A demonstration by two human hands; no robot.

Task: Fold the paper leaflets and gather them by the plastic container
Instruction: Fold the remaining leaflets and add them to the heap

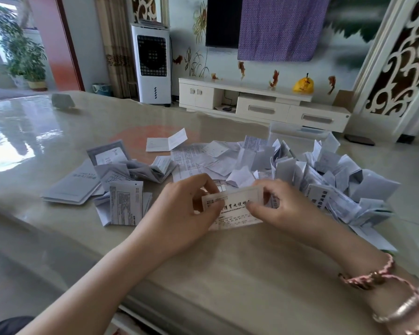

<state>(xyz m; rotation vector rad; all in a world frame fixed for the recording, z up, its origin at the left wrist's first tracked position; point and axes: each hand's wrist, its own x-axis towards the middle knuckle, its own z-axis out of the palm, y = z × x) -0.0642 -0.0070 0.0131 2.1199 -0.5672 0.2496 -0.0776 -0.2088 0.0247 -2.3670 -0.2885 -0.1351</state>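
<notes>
I hold a cream printed leaflet (237,206) just above the table, near its front middle. My left hand (182,209) pinches its left end and my right hand (283,206) pinches its right end. Behind and to the right lies a big heap of folded white leaflets (329,180). A clear plastic container (300,136) stands at the far side of that heap, partly hidden by paper. Several unfolded leaflets and booklets (114,180) are scattered to the left.
The glossy beige table (228,262) reaches to its front edge near me. One half-open leaflet (166,141) lies alone toward the back. A small grey object (62,101) sits far left. Beyond the table are a white TV cabinet (264,102) and a fan unit (153,64).
</notes>
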